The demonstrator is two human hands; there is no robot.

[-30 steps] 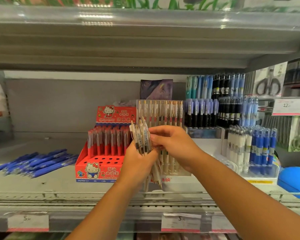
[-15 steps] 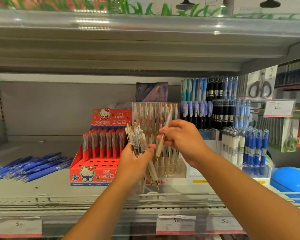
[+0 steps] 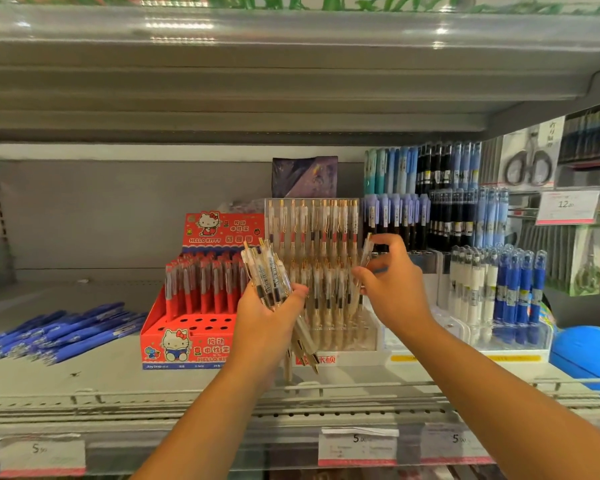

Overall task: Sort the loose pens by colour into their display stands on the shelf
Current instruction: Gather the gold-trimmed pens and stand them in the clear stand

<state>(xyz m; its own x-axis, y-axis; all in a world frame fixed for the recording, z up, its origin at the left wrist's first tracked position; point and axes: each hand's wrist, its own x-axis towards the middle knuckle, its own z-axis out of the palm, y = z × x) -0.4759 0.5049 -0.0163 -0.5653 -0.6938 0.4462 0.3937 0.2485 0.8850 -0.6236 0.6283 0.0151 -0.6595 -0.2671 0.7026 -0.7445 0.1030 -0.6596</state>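
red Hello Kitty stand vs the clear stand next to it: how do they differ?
The red Hello Kitty stand is opaque printed cardboard; the clear stand is see-through plastic. The red stand holds red-barrelled pens, the clear stand pale translucent pens with gold clips. The red stand's front rows of holes are empty; the clear stand looks filled to the front, though the hands partly hide it. Both are tiered, hold pens upright, and sit side by side on the same shelf.
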